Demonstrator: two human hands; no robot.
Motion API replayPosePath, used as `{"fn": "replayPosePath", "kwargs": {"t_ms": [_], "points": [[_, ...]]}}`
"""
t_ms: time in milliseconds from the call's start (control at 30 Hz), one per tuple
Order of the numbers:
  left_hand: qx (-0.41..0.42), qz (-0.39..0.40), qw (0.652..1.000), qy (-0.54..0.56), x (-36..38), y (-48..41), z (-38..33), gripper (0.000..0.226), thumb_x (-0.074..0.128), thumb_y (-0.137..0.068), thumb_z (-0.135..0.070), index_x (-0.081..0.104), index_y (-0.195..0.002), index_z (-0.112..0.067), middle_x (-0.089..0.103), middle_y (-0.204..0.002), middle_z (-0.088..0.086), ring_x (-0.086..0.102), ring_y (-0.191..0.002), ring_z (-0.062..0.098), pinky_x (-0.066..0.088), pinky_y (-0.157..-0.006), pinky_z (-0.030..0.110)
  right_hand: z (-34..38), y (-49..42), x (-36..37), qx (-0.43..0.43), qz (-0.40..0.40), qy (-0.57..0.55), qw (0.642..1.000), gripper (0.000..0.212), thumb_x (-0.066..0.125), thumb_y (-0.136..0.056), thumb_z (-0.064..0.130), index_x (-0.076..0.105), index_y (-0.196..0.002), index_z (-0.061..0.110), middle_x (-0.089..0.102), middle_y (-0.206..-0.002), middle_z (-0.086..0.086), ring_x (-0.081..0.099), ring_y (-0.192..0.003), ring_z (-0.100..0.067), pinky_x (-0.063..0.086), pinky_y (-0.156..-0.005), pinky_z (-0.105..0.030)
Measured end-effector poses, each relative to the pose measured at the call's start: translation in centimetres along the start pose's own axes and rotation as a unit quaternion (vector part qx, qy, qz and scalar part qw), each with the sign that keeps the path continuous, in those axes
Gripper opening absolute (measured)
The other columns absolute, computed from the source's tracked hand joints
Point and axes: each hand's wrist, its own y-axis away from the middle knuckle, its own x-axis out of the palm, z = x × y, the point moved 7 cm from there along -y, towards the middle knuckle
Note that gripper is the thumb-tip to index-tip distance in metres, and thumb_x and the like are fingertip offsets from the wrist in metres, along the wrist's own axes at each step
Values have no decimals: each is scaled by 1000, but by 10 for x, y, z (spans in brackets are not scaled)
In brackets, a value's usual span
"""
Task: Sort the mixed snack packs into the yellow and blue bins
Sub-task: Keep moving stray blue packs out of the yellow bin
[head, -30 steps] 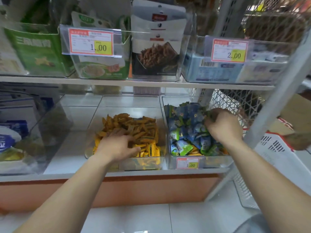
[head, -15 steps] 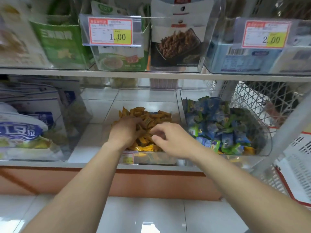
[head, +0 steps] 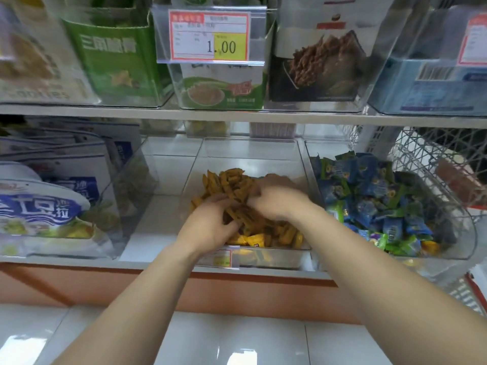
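In the middle clear plastic bin [head: 276,259], we sift small yellow snack packs [head: 232,180], left hand [head: 208,227] fingers [head: 224,200] curled round some, right hand [head: 279,202] too blurred to tell; next, any strays likely go right to the clear bin of blue packs [head: 461,233].

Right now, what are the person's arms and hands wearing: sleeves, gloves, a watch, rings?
Nothing visible. The left forearm and right forearm are bare to the frame edge: no sleeves, no watch or wristband. The left hand and right hand are ungloved; blur hides any rings.
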Motion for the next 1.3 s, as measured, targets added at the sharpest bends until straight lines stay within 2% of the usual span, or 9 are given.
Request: {"fn": "replayPosePath", "kwargs": {"t_ms": [100, 200, 300, 533, 733, 833, 933, 1033, 1300], "points": [[-10, 2, 1000, -16, 4, 0, 3, 41, 67, -85, -37, 65, -125, -30, 54, -138, -5, 49, -126, 18, 46, -93, 30, -7, -38, -16, 17, -62, -77, 995, 32, 52, -91, 31, 66, -118, 21, 61, -125, -5, 57, -115, -29, 49, -95, -39], [-2, -15, 1000, -12, 4, 1, 5, 38, 66, -84, -38, 66, -122, -32, 54, -136, -8, 47, -126, 15, 45, -93, 28, -19, -79, 5, 26, 19, -86, 996, 47, 49, -100, 29, 47, -145, 16, 43, -154, -7, 40, -140, -25, 33, -111, -35], [6, -24, 1000, -12, 4, 2, 6, 37, 65, -84, -37, 67, -120, -31, 57, -133, -8, 48, -124, 14, 44, -90, 26, -41, -108, 33, 73, 83, -71, 991, 55, 44, -102, 38, 35, -153, 18, 31, -161, -7, 31, -146, -26, 27, -116, -37], [1, -30, 1000, -3, 2, 2, 5, 35, 64, -85, -36, 69, -119, -31, 56, -137, -8, 44, -130, 10, 39, -94, 22, -53, -122, 55, 111, 119, 58, 985, 72, 25, -94, 64, 45, -147, 20, 29, -155, -15, 24, -142, -40, 27, -112, -55], [-3, -23, 1000, -11, 1, 3, 3, 35, 64, -87, -37, 68, -121, -30, 57, -137, -6, 42, -132, 14, 37, -97, 23, -33, -116, 42, 39, 83, -36, 995, 35, 58, -90, 38, 67, -103, 7, 64, -106, -13, 61, -95, -25, 47, -75, -34], [-8, -11, 1000, -9, 1, 3, 2, 35, 63, -87, -37, 68, -121, -31, 55, -138, -5, 43, -132, 15, 37, -99, 24, -29, -104, 31, 36, 83, -57, 994, 44, 63, -91, 31, 60, -126, 5, 61, -126, -14, 59, -113, -29, 48, -88, -37], [-4, -3, 1000, -13, 0, 3, 0, 34, 63, -87, -37, 69, -120, -29, 57, -137, -4, 45, -129, 16, 38, -96, 24, -20, -91, 20, 8, 82, -85, 993, 36, 63, -90, 26, 65, -122, 9, 63, -127, -14, 62, -108, -26, 51, -90, -40], [-9, 4, 1000, -23, -2, 5, -3, 34, 61, -89, -38, 68, -121, -29, 55, -139, -3, 45, -130, 17, 39, -97, 26, -9, -74, 8, -40, 77, -53, 995, 37, 61, -94, 29, 61, -129, 16, 58, -133, -8, 57, -113, -22, 45, -87, -31], [30, -33, 997, -69, -21, 16, -22, 36, 61, -88, -35, 66, -123, -29, 60, -133, -7, 53, -123, 16, 47, -92, 29, -22, 34, -63, -123, -109, -155, 974, 25, 65, -87, 38, 49, -106, 43, 63, -100, 14, 61, -84, -5, 49, -66, -27]]}}
